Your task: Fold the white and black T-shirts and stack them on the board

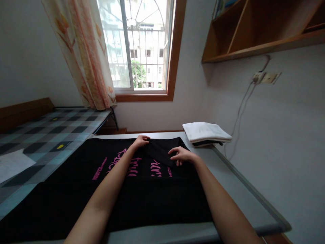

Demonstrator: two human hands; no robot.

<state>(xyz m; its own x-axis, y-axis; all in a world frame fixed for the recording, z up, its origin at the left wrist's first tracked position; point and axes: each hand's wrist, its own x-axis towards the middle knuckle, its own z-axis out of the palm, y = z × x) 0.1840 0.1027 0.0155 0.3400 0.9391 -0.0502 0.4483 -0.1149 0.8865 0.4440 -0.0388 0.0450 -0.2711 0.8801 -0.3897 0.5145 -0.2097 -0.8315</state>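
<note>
A black cloth garment with pink lettering lies spread over a pale table, its left part reaching toward the bed. At the garment's far edge, my left hand pinches the black fabric between thumb and fingers. To its right, my right hand is over the garment near its far right corner, fingers curled around a raised flap of the same fabric. The flap covers part of the pink print between the two hands.
Folded white cloth rests on something dark at the table's far right corner. At left is a bed with a checkered sheet and white paper. A wooden shelf hangs above a wall socket with cables.
</note>
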